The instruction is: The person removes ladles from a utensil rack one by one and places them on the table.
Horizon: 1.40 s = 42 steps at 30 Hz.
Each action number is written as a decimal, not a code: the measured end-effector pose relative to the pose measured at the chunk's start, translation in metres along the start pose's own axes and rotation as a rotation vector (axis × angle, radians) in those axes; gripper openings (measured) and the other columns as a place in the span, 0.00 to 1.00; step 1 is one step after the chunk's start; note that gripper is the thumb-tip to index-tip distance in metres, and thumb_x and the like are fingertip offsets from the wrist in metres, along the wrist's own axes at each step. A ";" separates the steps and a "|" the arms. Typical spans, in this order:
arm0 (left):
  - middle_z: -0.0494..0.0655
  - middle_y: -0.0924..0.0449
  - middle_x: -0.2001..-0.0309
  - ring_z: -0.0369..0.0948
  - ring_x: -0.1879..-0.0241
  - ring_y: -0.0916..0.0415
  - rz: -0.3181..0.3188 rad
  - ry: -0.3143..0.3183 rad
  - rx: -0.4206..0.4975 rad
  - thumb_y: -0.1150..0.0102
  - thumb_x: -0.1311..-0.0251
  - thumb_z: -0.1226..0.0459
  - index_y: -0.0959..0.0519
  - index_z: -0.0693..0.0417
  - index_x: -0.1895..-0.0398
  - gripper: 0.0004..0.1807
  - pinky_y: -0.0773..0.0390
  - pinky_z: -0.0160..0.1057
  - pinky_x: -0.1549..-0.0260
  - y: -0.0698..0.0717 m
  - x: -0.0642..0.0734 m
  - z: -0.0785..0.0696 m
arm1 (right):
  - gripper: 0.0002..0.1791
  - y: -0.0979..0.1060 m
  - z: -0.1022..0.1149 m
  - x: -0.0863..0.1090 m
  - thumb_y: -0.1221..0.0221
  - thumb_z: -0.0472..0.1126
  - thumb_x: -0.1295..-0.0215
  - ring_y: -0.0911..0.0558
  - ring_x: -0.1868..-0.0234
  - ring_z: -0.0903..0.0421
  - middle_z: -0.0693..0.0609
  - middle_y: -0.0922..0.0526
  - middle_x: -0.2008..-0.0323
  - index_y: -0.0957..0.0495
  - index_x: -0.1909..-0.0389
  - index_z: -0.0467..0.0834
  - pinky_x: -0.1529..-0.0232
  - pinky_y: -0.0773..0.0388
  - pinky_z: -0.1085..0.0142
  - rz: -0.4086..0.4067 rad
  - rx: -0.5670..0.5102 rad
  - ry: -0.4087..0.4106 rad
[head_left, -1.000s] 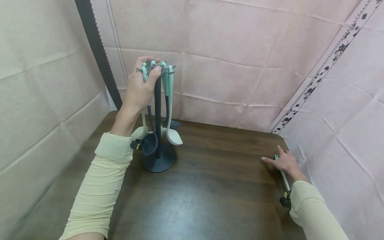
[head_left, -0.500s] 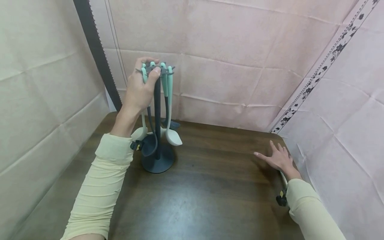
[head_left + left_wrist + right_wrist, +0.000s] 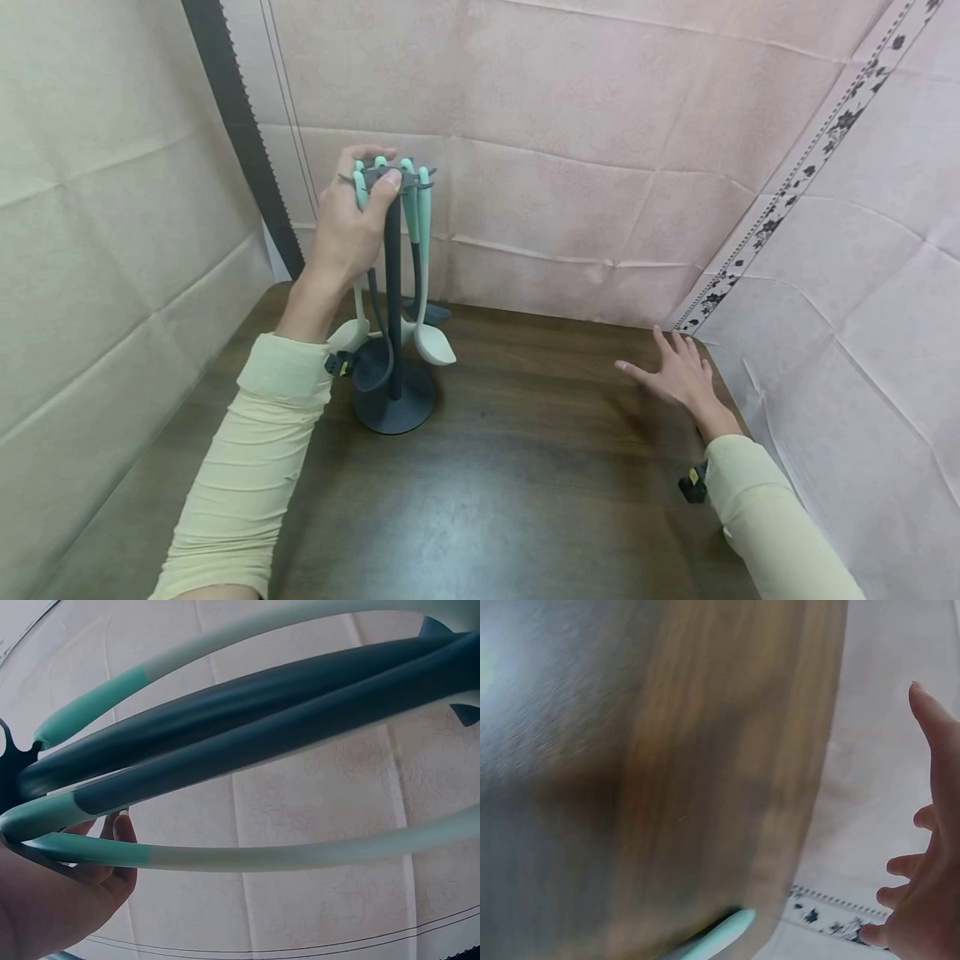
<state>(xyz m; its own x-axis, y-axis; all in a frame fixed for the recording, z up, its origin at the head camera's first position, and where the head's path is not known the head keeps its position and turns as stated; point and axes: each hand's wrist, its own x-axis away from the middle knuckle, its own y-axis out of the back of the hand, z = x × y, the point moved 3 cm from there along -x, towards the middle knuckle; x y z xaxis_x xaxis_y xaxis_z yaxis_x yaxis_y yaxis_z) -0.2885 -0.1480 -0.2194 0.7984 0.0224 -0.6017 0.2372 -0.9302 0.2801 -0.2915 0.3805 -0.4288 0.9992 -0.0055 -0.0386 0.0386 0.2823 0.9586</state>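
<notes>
A dark utensil stand (image 3: 394,408) with a round base and a central post stands left of centre on the table. Kitchen utensils with mint handles hang around its top, among them a white ladle (image 3: 435,343) and a dark ladle (image 3: 372,367). My left hand (image 3: 347,221) grips the stand's hooked top, thumb over it; in the left wrist view its fingers reach behind the mint handles (image 3: 97,849). My right hand (image 3: 678,375) hovers over the table's right side, fingers spread, holding nothing. A mint handle (image 3: 720,934) lies on the table in the right wrist view; my arm hides it from the head view.
The brown wooden table (image 3: 517,450) has rounded far corners. Pale cloth walls (image 3: 555,208) enclose it at the back and both sides, the right one close to my right arm. A floral border strip (image 3: 780,208) runs down the back right corner.
My right hand has moved away from the mint-handled utensil on the table, going forward and left, with its fingers spreading. My left hand stays on the stand, which keeps its place.
</notes>
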 end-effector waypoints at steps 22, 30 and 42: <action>0.42 0.23 0.32 0.44 0.35 0.22 0.090 -0.025 0.029 0.53 0.24 0.42 0.30 0.38 0.29 0.26 0.30 0.53 0.33 0.007 0.000 0.001 | 0.62 0.019 0.076 -0.010 0.44 0.78 0.35 0.55 0.17 0.30 0.32 0.53 0.17 0.57 0.13 0.48 0.26 0.59 0.26 -0.125 -0.056 0.160; 0.45 0.22 0.34 0.45 0.36 0.22 0.108 -0.046 0.036 0.54 0.27 0.40 0.28 0.36 0.30 0.27 0.30 0.56 0.35 0.006 -0.001 0.001 | 0.61 0.018 0.098 -0.012 0.43 0.78 0.35 0.57 0.16 0.33 0.35 0.54 0.16 0.55 0.13 0.49 0.26 0.59 0.27 -0.137 -0.100 0.184; 0.40 0.20 0.33 0.51 0.43 0.18 0.156 -0.118 0.129 0.56 0.25 0.45 0.30 0.45 0.30 0.27 0.29 0.51 0.45 0.006 -0.008 0.006 | 0.58 0.025 0.133 -0.013 0.42 0.77 0.35 0.54 0.16 0.37 0.40 0.53 0.15 0.57 0.13 0.57 0.25 0.56 0.29 -0.160 -0.158 0.238</action>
<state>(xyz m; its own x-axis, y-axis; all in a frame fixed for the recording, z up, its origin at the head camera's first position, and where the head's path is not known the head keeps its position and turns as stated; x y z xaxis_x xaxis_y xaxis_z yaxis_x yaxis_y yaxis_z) -0.2969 -0.1560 -0.2178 0.7478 -0.1614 -0.6440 0.0368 -0.9584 0.2830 -0.3030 0.2601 -0.3669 0.9503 0.1576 -0.2685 0.1755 0.4412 0.8801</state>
